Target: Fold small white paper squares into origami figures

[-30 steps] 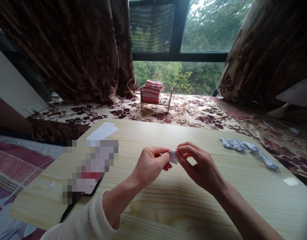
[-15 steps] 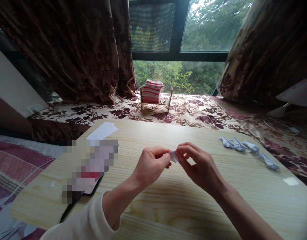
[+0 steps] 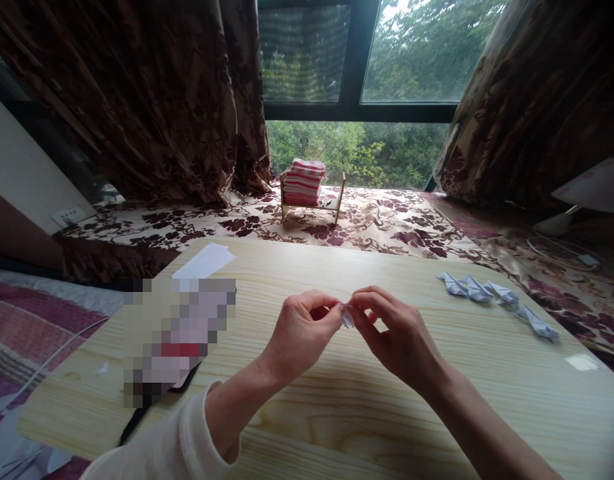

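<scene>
My left hand (image 3: pixel 301 330) and my right hand (image 3: pixel 397 333) meet over the middle of a light wooden table (image 3: pixel 367 413). Both pinch a small folded piece of pale paper (image 3: pixel 347 317) between thumb and fingertips, a little above the tabletop. Most of the paper is hidden by my fingers. Several folded paper pieces (image 3: pixel 497 299) of the same pale colour lie in a row at the table's right side.
A white sheet of paper (image 3: pixel 205 261) lies at the table's far left, beside a blurred-out flat object (image 3: pixel 177 337). A small white scrap (image 3: pixel 581 362) rests near the right edge. Behind the table are a flowered cloth, a small wooden rack with striped cloths (image 3: pixel 307 190), curtains and a window.
My fingers have closed tighter on the small paper, so less of it shows than before. Both hands stay in almost the same place.
</scene>
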